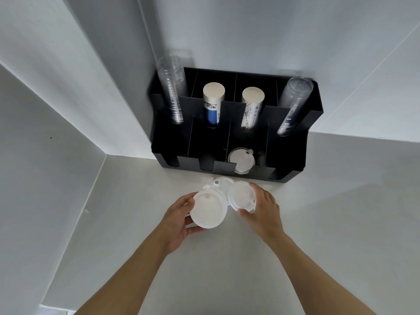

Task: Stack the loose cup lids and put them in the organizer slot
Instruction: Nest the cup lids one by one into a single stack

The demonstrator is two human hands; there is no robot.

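Observation:
My left hand (179, 220) grips a white cup lid (208, 209), with more lids seemingly stacked under it. My right hand (263, 210) holds a second white lid (242, 196), tilted, just right of the first. Another loose lid (221, 182) lies on the white counter behind them, partly hidden. The black organizer (293, 164) stands against the wall beyond. Its third front slot from the left holds a stack of white lids (241, 160).
The organizer's back slots hold two stacks of clear cups (172, 89) (293, 103) and two stacks of paper cups (213, 103) (251, 108). White walls meet in a corner to the left. The white counter (341, 212) stretches right and toward me.

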